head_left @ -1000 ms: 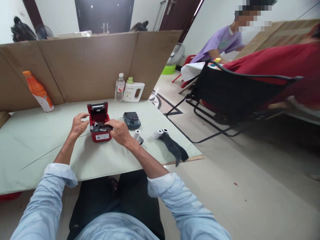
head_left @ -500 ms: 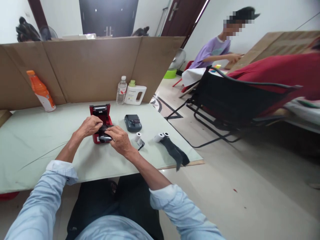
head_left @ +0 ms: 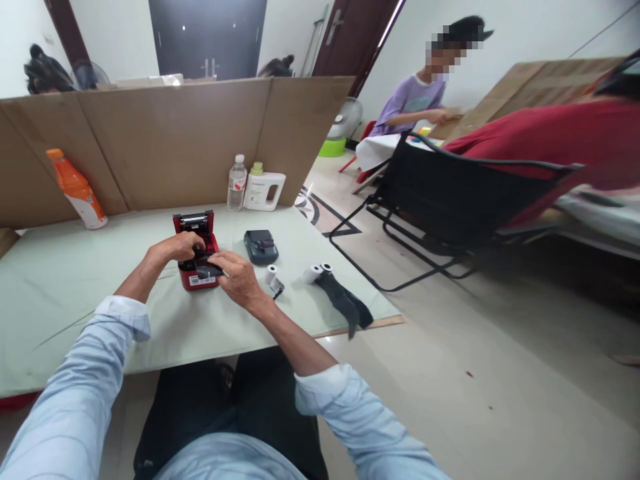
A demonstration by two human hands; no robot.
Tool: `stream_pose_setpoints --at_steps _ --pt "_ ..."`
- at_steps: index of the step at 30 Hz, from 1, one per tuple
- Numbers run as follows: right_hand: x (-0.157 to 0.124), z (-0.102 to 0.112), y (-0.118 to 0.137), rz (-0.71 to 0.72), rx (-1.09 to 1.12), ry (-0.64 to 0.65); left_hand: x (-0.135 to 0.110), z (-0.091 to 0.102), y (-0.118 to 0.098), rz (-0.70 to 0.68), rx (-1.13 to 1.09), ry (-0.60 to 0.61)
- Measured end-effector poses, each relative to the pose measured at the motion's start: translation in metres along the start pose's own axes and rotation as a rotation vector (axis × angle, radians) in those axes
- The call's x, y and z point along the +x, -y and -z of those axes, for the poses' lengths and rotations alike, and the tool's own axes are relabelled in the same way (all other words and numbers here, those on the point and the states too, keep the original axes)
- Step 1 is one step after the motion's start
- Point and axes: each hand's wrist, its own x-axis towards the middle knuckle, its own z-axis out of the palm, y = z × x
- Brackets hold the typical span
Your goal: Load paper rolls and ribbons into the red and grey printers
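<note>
Right hand point(head_left: 241, 279) pinching film point(head_left: 209, 272); left hand point(head_left: 181, 247) at printer point(head_left: 187, 277), finger closure unclear; best hold film flat, uncreased.

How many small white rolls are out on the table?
3. One is just right of the right hand; a second and third sit together farther right, by the dark strips. Any inside the red machine would be hidden.
</note>
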Motion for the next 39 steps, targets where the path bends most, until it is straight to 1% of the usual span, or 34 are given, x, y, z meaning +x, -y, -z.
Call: stream_pose_setpoints --at_steps 2,5,12,15,17,20,22,23,24,25,28,29,30,31,32,35,37,39 --pt "0.002 0.001 -0.001 -0.005 0.019 -0.009 0.004 0.002 0.000 -0.005 0.001 0.007" --pt "0.006 0.003 0.000 -0.018 0.031 -0.004 0.005 -0.001 0.004 -0.013 -0.024 -0.020" --pt "0.014 0.006 0.004 -0.036 0.030 0.027 0.005 -0.015 0.022 -0.058 -0.197 -0.164" --pt "0.015 0.006 0.003 -0.035 0.004 0.040 0.007 -0.018 0.026 -0.070 -0.210 -0.216" --pt "0.016 0.003 0.002 -0.025 -0.017 0.054 0.008 -0.020 0.027 -0.052 -0.178 -0.247" --pt "0.017 -0.001 -0.001 -0.027 -0.055 0.086 0.008 -0.020 0.024 -0.028 -0.138 -0.224" --pt "0.018 -0.004 -0.002 -0.032 -0.080 0.099 0.002 -0.020 0.021 -0.036 -0.146 -0.224" --pt "0.018 -0.005 -0.002 -0.029 -0.088 0.101 -0.002 -0.021 0.021 -0.033 -0.155 -0.256" --pt "0.017 -0.005 -0.002 -0.022 -0.092 0.101 -0.008 -0.021 0.021 -0.015 -0.159 -0.317" --pt "0.017 -0.005 -0.001 -0.012 -0.094 0.100 -0.013 -0.020 0.022 0.021 -0.158 -0.407" --pt "0.014 -0.005 0.001 0.020 -0.097 0.092 -0.025 -0.018 0.029 0.206 -0.134 -0.759" --pt "0.013 -0.004 0.001 0.026 -0.101 0.089 -0.025 -0.017 0.033 0.259 -0.141 -0.851" --pt "0.012 -0.004 0.002 0.030 -0.107 0.085 -0.024 -0.016 0.037 0.291 -0.167 -0.907" --pt "0.011 -0.004 0.003 0.032 -0.114 0.081 -0.022 -0.015 0.041 0.298 -0.212 -0.924" --pt "0.009 -0.005 0.003 0.033 -0.120 0.079 -0.018 -0.015 0.045 0.282 -0.269 -0.910" --pt "0.006 -0.006 0.005 0.038 -0.140 0.081 -0.009 -0.018 0.056 0.181 -0.419 -0.846" --pt "0.003 -0.007 0.006 0.045 -0.145 0.097 -0.008 -0.025 0.060 0.134 -0.478 -0.863" --pt "-0.001 -0.008 0.008 0.048 -0.141 0.114 -0.012 -0.035 0.061 0.092 -0.521 -0.888"
